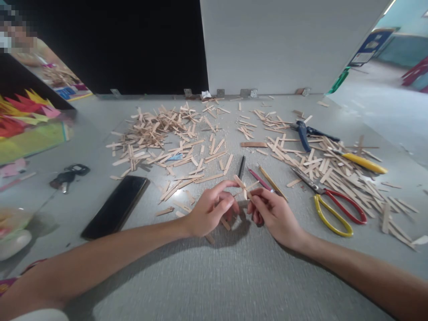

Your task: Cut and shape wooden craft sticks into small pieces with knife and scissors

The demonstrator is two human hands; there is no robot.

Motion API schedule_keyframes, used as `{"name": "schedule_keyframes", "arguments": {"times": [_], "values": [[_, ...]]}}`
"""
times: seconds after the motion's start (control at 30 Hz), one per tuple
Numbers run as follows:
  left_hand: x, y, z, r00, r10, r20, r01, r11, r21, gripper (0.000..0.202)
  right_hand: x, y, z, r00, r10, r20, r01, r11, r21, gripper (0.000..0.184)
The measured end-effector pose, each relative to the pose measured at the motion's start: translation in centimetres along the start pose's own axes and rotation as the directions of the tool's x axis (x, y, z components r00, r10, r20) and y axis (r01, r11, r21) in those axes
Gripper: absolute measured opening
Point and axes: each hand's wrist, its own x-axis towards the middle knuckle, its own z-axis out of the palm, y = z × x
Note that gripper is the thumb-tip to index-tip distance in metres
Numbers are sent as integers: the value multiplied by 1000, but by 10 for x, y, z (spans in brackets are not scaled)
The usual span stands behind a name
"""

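My left hand (209, 209) and my right hand (272, 214) meet just above the grey table (214, 276), both pinching a small piece made of short wooden sticks (242, 187) held between the fingertips. Both hands' fingers are curled closed around it. Right behind the hands lie a black pen (241, 167), a pink pencil (259, 179) and a long wooden stick (272, 182). A few loose stick pieces (180, 207) rest on the table under and beside my left hand.
Piles of cut wooden sticks cover the back left (160, 129) and right (334, 169). Red-and-yellow scissors (334, 207), a yellow-handled tool (364, 162) and blue pliers (304, 133) lie right. A black phone (115, 206) and keys (68, 176) lie left, coloured paper (23, 120) beyond.
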Motion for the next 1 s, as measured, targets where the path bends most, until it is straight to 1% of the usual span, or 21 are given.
{"name": "schedule_keyframes", "arguments": {"times": [0.17,0.43,0.53,0.63,0.77,1.0], "values": [[2,1,2,996,-22,-86,32,993,116,41,1,0,0,1000,-16,-13,16,1000,8,37],[5,-2,2,996,-4,-94,29,964,265,31,1,0,0,999,-30,-20,30,1000,8,37],[5,-2,2,995,6,-100,25,953,301,27,2,1,1,999,-37,-25,38,999,17,34],[6,-1,2,994,22,-103,9,957,288,23,2,1,0,999,-40,-30,41,999,15,28],[6,1,2,995,23,-100,2,969,246,22,2,0,0,999,-26,-32,25,999,-28,20],[6,1,3,991,13,-131,15,978,209,26,3,-1,-1,1000,-11,-26,12,1000,9,15]]}}
